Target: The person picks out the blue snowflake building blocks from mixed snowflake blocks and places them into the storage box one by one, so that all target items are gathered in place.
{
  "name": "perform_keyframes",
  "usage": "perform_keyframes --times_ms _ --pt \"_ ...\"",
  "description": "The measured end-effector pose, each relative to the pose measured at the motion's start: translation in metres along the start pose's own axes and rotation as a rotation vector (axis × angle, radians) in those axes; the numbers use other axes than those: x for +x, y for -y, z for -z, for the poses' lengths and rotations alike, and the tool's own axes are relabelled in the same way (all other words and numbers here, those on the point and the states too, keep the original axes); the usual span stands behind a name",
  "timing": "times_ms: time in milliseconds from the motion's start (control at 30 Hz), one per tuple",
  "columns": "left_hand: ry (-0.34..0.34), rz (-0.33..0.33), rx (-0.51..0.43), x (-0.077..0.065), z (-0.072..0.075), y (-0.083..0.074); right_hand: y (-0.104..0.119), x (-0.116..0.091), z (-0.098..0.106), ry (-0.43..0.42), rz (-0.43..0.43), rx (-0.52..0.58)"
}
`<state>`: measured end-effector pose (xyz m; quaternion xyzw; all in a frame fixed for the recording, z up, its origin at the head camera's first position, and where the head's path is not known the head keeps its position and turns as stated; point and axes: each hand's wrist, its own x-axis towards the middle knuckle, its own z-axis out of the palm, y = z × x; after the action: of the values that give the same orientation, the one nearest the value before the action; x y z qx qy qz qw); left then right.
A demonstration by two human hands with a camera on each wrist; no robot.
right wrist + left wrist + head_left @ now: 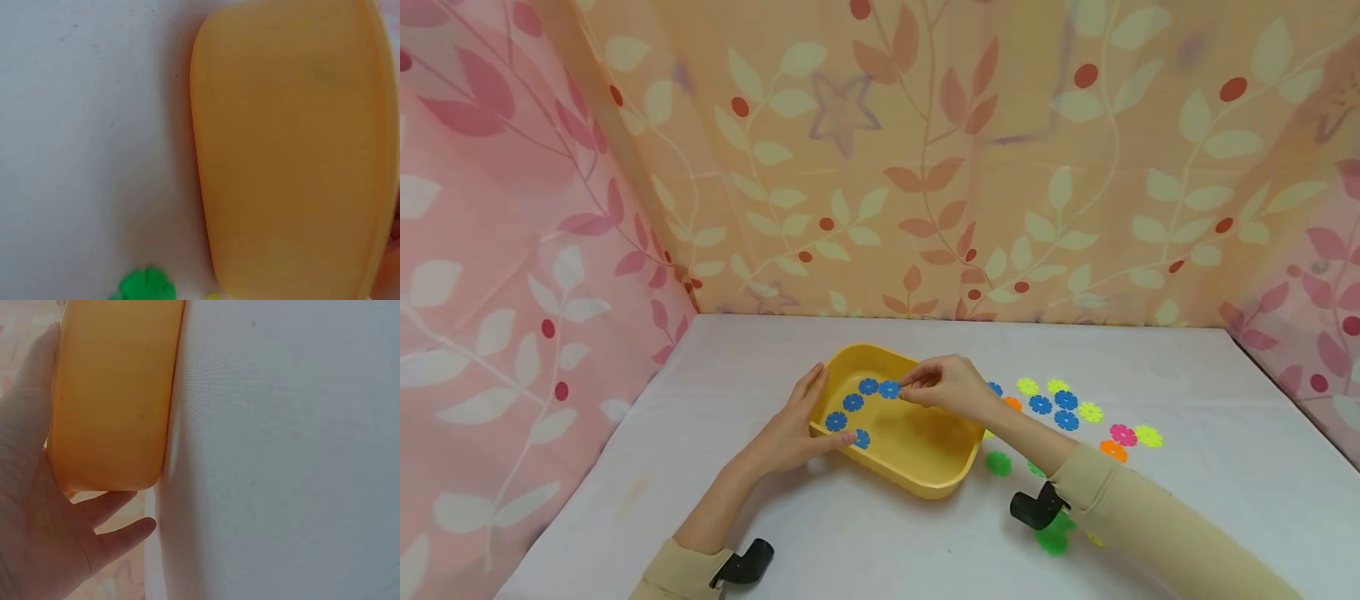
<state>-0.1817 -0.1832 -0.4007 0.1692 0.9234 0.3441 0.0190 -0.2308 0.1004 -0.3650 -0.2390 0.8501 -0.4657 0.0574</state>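
A yellow plastic basin [917, 477] stands on the table, with several blue notched snowflake discs [853, 402] in a curved row at its left end. My left hand [786, 429] holds the basin's left end, thumb over the near rim and fingers along the outer wall. In the left wrist view, the fingers of that left hand [56, 531] spread around the basin's end wall [119, 400]. Over the basin, my right hand [951, 387] pinches a blue snowflake disc [889, 389] at the far end of the row. The right wrist view mostly shows the basin's outer side [287, 150].
Loose snowflake discs lie to the right of the basin: blue [1066, 420], yellow [1091, 412], pink [1123, 434], orange [1113, 451] and green [998, 463]. Several are partly behind the right forearm. A patterned curtain [925, 167] hangs behind the white table [625, 467].
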Motion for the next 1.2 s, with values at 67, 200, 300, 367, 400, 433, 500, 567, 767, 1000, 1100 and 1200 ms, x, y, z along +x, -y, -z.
perform_keyframes --times_ms 67,200,300,367,400,433,500,567,767,1000,1100,1200 --pt "0.003 0.008 -0.002 0.0 0.0 -0.001 -0.001 0.005 -0.006 0.02 0.014 -0.024" --pt "0.003 0.005 0.013 -0.001 0.001 -0.001 -0.004 0.013 -0.017 0.075 0.034 -0.071" --pt "0.001 0.0 0.02 -0.001 0.001 -0.002 -0.007 0.017 -0.022 0.113 0.027 -0.091" --pt "0.0 -0.002 0.02 0.0 0.001 -0.002 -0.008 0.019 -0.025 0.132 0.027 -0.097" --pt "0.0 0.0 0.019 0.0 0.001 -0.002 -0.008 0.02 -0.026 0.14 0.027 -0.101" --pt "0.0 0.0 0.019 0.0 0.001 -0.002 -0.009 0.021 -0.028 0.148 0.027 -0.103" --pt "0.002 0.001 0.02 0.0 0.0 -0.002 -0.009 0.023 -0.029 0.158 0.036 -0.112" --pt "0.002 0.002 0.023 0.0 0.0 -0.002 -0.01 0.024 -0.031 0.162 0.042 -0.133" --pt "0.002 0.002 0.022 0.0 0.001 -0.001 -0.011 0.027 -0.035 0.175 0.047 -0.212" --pt "0.001 -0.003 0.019 -0.001 0.001 -0.001 -0.011 0.029 -0.038 0.192 0.045 -0.258" --pt "0.0 -0.001 0.021 0.0 0.001 -0.001 -0.012 0.029 -0.038 0.197 0.053 -0.263" --pt "0.001 0.0 0.024 0.0 0.001 -0.002 -0.013 0.029 -0.038 0.2 0.052 -0.26"
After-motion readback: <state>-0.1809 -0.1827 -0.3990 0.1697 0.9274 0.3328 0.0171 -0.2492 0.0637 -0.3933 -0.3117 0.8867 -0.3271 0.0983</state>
